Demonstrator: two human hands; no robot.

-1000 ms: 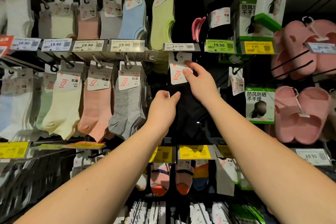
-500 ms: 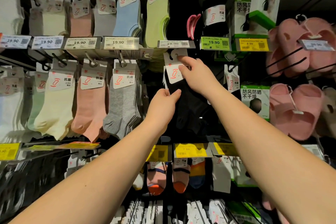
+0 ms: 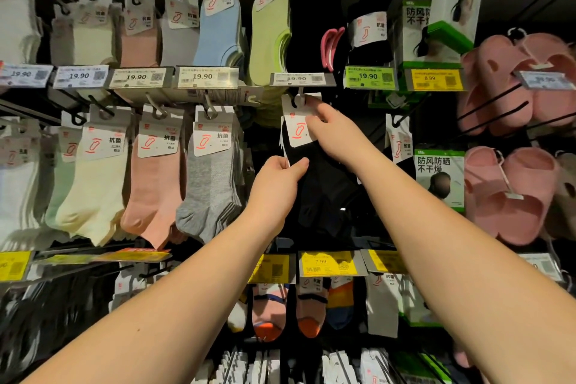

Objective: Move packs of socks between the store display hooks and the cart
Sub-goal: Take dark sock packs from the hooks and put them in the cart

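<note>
A pack of black socks (image 3: 324, 184) with a white card header (image 3: 296, 125) hangs at the middle-row display hook (image 3: 300, 93), under a 19.90 price tag. My right hand (image 3: 333, 131) pinches the right side of the card header, its fingers reaching up beside the hook. My left hand (image 3: 277, 178) grips the left edge of the black socks just under the card. The cart is out of view.
Grey (image 3: 212, 184), pink (image 3: 152, 187) and pale yellow sock packs (image 3: 93, 190) hang on hooks to the left. More packs fill the row above and below. Pink slippers (image 3: 511, 190) and green-edged boxes (image 3: 439, 178) hang at the right. Bare black hooks (image 3: 492, 106) jut out there.
My right hand has lifted the card header up toward the hook and tilted it. My left hand followed slightly up along the sock's edge.
</note>
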